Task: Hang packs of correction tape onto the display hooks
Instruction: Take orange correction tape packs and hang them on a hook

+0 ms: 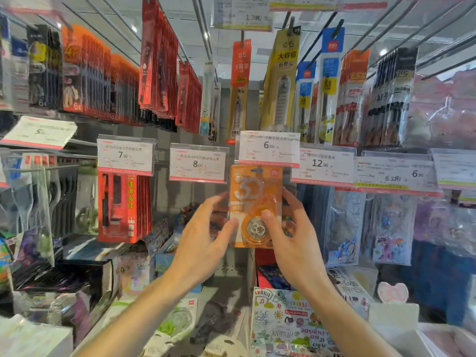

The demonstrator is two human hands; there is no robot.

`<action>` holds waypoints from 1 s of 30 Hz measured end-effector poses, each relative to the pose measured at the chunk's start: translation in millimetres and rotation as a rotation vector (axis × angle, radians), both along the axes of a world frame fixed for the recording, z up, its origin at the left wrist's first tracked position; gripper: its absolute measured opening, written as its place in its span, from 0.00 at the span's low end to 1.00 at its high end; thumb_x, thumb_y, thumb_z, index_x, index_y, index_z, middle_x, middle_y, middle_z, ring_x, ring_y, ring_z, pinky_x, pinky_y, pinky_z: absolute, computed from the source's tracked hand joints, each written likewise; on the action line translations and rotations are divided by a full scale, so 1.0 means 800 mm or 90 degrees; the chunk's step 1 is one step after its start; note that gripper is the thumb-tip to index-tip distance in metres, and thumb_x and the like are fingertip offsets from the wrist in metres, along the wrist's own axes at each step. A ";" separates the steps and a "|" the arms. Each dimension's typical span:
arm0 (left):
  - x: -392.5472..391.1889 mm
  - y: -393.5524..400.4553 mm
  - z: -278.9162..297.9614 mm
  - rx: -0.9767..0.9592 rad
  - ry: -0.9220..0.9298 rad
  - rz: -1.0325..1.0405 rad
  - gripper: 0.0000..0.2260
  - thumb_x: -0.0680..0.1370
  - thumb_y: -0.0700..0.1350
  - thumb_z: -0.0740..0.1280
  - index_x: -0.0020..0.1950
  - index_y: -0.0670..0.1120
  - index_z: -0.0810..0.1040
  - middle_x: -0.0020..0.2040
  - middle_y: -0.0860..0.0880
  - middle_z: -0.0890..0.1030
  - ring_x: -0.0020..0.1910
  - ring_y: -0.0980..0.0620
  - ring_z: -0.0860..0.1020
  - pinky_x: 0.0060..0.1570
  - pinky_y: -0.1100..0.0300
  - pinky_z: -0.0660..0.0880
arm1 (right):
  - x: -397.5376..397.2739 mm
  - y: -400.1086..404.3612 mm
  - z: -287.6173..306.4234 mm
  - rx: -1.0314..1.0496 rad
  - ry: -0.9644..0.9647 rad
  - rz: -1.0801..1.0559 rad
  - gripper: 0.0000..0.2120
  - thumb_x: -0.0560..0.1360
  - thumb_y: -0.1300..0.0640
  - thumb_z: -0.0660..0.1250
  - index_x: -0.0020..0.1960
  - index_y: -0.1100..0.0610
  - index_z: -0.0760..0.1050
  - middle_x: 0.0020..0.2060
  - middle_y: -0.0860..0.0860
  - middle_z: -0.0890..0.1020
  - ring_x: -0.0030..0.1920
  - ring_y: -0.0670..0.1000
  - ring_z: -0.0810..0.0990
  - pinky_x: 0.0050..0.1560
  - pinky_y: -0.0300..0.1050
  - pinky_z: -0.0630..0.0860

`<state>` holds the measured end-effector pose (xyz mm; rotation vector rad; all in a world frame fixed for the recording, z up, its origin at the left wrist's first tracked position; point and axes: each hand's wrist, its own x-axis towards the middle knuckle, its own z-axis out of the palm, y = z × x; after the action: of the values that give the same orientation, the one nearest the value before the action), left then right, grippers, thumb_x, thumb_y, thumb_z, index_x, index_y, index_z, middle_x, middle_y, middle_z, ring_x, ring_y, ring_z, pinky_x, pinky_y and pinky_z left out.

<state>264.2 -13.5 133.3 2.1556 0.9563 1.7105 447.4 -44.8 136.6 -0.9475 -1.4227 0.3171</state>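
Note:
An orange pack of correction tape (253, 199) hangs upright at the middle of the display, its top tucked under the 6.00 price tag (269, 148) at the end of a hook. My left hand (206, 235) touches the pack's left edge with fingers spread. My right hand (291, 228) grips the right side, thumb pressed on the round tape wheel. The hook itself is hidden behind the tag. A green correction tape pack (177, 320) lies on the shelf below, between my forearms.
Red packs (123, 207) hang under the 7.90 tag at left; the hook under the 8.00 tag (197, 163) holds nothing visible. Pen refill packs (280, 81) hang on upper hooks. Sticker bags (389, 228) hang right. Boxes and a patterned notebook (288, 323) fill the shelf below.

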 end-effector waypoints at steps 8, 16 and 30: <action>0.021 0.056 0.001 -0.045 -0.002 0.028 0.25 0.85 0.53 0.62 0.81 0.61 0.59 0.71 0.47 0.78 0.69 0.40 0.77 0.68 0.40 0.73 | -0.005 0.046 0.008 -0.058 -0.032 -0.056 0.17 0.84 0.46 0.63 0.69 0.29 0.66 0.69 0.42 0.74 0.65 0.42 0.75 0.64 0.44 0.73; 0.034 0.091 0.002 -0.086 -0.018 -0.005 0.27 0.86 0.43 0.62 0.82 0.59 0.58 0.79 0.55 0.67 0.80 0.53 0.64 0.77 0.53 0.63 | -0.002 0.087 0.006 -0.104 -0.032 -0.070 0.25 0.82 0.34 0.59 0.78 0.32 0.60 0.55 0.28 0.80 0.55 0.31 0.81 0.49 0.26 0.74; 0.022 0.073 0.000 -0.143 -0.067 -0.017 0.16 0.84 0.46 0.65 0.68 0.63 0.72 0.66 0.56 0.78 0.55 0.73 0.76 0.52 0.73 0.73 | 0.031 0.053 0.013 -0.184 -0.008 -0.026 0.20 0.83 0.47 0.66 0.74 0.49 0.73 0.58 0.43 0.85 0.54 0.35 0.83 0.53 0.29 0.78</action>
<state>282.1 45.3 133.1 1.9101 1.0318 1.6021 471.9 -2.6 146.8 -1.2135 -1.3896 0.4970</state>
